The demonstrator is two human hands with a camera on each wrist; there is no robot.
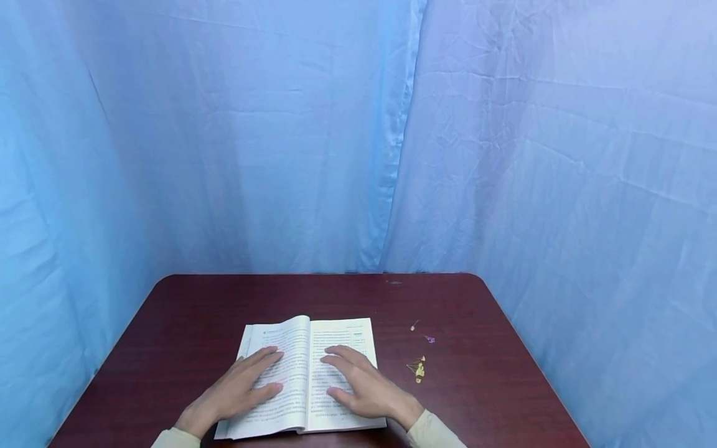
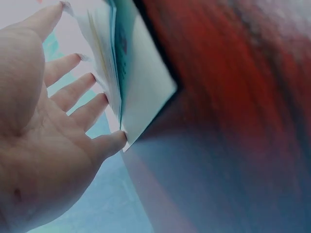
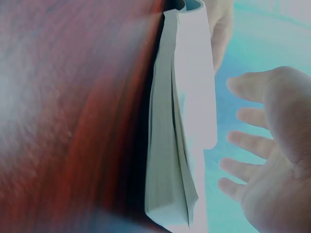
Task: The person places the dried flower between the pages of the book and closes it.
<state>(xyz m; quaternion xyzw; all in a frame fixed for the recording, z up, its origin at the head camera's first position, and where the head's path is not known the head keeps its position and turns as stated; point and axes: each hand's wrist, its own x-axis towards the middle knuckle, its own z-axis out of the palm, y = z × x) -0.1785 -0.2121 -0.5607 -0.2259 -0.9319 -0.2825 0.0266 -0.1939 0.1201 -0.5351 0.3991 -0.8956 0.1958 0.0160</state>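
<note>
An open book [image 1: 291, 415] with printed pages lies on the dark red table, its spine running away from the person. The left hand [image 1: 238, 386] rests on the left page with fingers spread. In the left wrist view its fingertips [image 2: 99, 99] touch the pages near the outer edge. Over the right page is the right hand [image 1: 366, 387], fingers extended and apart. The right wrist view shows that hand [image 3: 265, 155] a little above the paper, with a gap between its fingertips and the book [image 3: 167, 145]. Nothing is held in either hand.
Right of the book lie a small bunch of yellow flowers [image 1: 419, 369], a purple flower [image 1: 429, 339] and a tiny pale flower [image 1: 413, 326]. The table [image 1: 482, 398] has rounded far corners. Blue curtains [image 1: 313, 155] hang close behind it and at both sides.
</note>
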